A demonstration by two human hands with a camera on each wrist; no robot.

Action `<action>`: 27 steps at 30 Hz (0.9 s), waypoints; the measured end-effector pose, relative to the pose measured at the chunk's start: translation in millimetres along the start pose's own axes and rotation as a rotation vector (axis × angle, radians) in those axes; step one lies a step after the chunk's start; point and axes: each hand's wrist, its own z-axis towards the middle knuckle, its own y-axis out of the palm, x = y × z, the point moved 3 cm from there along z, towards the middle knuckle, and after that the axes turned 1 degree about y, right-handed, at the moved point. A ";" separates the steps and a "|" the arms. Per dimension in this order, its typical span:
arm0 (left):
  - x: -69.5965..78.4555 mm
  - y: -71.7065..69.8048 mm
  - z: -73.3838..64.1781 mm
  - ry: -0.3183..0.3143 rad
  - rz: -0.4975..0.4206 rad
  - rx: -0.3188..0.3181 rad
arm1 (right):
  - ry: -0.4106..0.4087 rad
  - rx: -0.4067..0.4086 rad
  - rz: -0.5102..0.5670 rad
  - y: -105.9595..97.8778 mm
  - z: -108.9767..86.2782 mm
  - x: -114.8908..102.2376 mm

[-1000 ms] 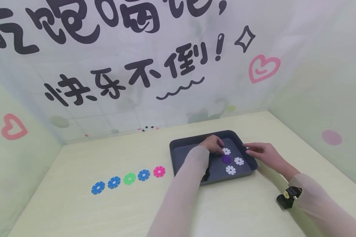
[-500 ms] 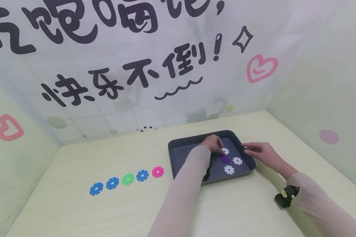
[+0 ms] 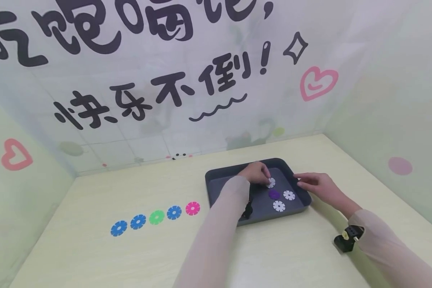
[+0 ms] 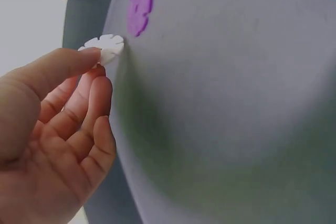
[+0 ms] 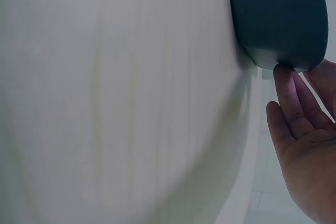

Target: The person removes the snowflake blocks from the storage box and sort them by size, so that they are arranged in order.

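Pale tabletop (image 3: pixel 93 256), dark tray (image 3: pixel 262 208), left hand (image 3: pixel 255 173) pinching a white disc (image 4: pixel 111 44), right hand (image 3: pixel 321 187) touching tray's end, fingers nearly straight.

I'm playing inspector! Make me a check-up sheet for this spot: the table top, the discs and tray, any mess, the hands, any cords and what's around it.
Surface: pale table with faint grain lines.
Discs on the table: a row, left to right: blue disc, blue disc, green disc, blue disc, pink disc.
Tray: dark grey; two loose white discs and a purple disc lie inside.
Clutter: nothing seen.
Left hand: pinches another white disc at the tray.
Right hand: touches the tray's right end.
Cables: nothing seen.
Surroundings: white back wall with black writing; pale side walls.
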 end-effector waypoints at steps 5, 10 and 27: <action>-2.7 -13.6 -10.0 0.072 -0.008 -0.029 | 0.002 -0.006 0.005 1.0 -1.9 2.1; -8.5 -32.2 -26.6 0.137 -0.007 -0.022 | -0.010 -0.009 0.011 2.5 -3.6 3.2; -49.7 -104.8 -109.1 0.143 -0.028 0.058 | 0.001 -0.022 -0.017 -0.2 2.6 2.0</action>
